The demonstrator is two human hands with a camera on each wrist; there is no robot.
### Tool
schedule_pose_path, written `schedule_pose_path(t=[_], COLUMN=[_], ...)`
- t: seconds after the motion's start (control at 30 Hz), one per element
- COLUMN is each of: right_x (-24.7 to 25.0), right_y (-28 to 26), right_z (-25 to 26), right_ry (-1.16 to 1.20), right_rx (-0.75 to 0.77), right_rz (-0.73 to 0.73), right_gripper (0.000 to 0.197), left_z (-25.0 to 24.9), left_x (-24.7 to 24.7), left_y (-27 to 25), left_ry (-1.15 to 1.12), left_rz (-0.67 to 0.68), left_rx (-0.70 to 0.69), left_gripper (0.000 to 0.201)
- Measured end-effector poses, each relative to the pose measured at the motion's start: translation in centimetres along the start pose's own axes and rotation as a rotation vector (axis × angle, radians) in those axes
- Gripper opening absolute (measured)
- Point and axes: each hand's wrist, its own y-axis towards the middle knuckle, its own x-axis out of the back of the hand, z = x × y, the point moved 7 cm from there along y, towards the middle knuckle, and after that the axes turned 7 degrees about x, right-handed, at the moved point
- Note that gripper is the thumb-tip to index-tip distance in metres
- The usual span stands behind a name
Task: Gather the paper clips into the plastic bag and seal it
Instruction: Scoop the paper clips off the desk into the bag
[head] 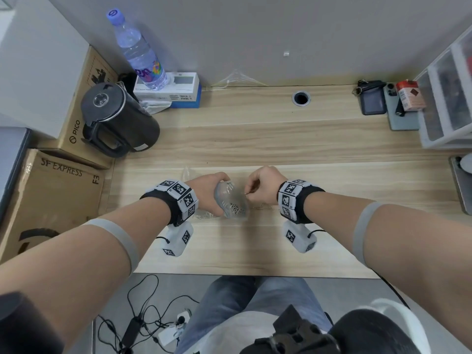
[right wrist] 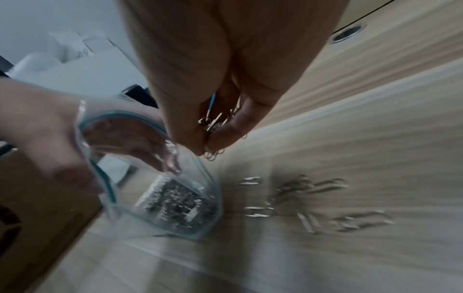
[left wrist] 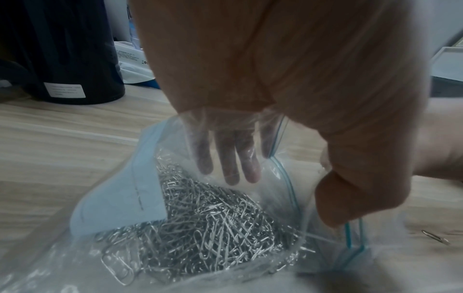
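A clear zip bag (head: 231, 200) with a blue seal strip stands on the wooden desk, its mouth held wide. My left hand (head: 209, 194) grips its rim, fingers inside the bag (left wrist: 225, 158) and thumb outside. A heap of silver paper clips (left wrist: 213, 228) fills the bag's bottom, beside a white paper slip (left wrist: 120, 198). My right hand (head: 260, 186) pinches a bunch of clips (right wrist: 213, 123) just above the bag's mouth (right wrist: 150, 168). Several loose clips (right wrist: 313, 200) lie on the desk to the right of the bag.
A black kettle (head: 117, 118), a water bottle (head: 139, 49) on a white box and cardboard boxes (head: 51, 198) stand at the left. Phones (head: 401, 111) and plastic drawers (head: 449, 98) are at the far right. A cable hole (head: 301, 98) sits at the back.
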Motion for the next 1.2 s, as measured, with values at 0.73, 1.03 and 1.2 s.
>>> schedule_pose_path(t=[0.73,1.03,1.2], right_x=[2.0,4.3,2.1], right_y=[0.9,-0.5,-1.5], right_z=[-3.2,-8.0,-7.8], right_ry=[0.157,-0.271,-0.491], right_rx=[-0.127,-0.178,-0.102], right_rz=[-0.087,0.007,0.238], right_gripper=[0.020,0.042,0.096], left_z=[1.4,1.6,1.6], left_x=[0.0,-0.1,-0.1], left_y=[0.8,1.2,1.5], left_ry=[-0.025,-0.005,-0.005], left_rz=[0.002,0.013,0.017], left_rx=[-0.017,-0.020,-0.008], left_gripper=[0.084,0.090,0.093])
